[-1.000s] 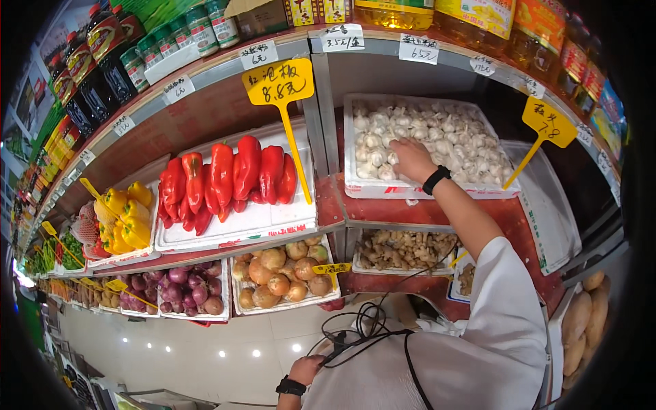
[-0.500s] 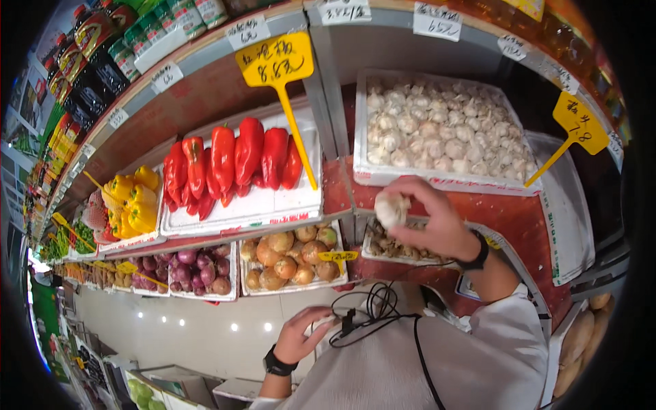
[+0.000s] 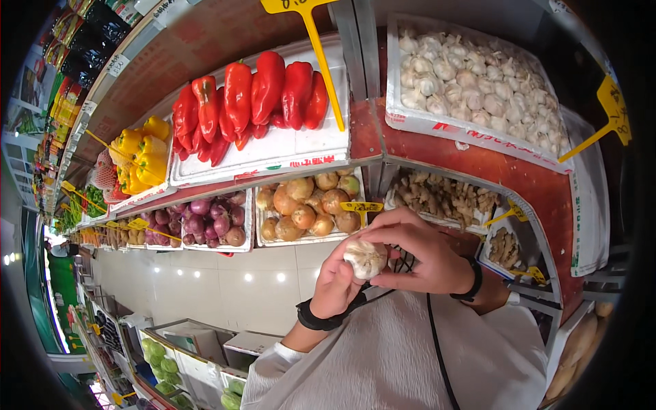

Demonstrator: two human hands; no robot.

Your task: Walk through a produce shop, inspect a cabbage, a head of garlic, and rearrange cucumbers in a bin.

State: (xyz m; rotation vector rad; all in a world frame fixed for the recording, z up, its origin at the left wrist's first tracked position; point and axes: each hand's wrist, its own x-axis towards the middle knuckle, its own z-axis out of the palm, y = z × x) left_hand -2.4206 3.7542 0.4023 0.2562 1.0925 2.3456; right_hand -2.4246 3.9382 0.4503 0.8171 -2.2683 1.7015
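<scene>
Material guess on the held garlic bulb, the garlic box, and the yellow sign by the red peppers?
Garlic bulb: plant matter; pale, ridged skin looks dry, papery.
Garlic box: probably expanded foam; thick, matte white walls with red print.
Yellow sign: likely plastic; slim stake, smooth, evenly coloured.

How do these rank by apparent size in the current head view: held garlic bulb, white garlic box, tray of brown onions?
1. White garlic box
2. Tray of brown onions
3. Held garlic bulb, clearly smallest

Light spots [image 3: 248,277], probably reflections, dot the pale tiled floor [image 3: 205,297].
</scene>
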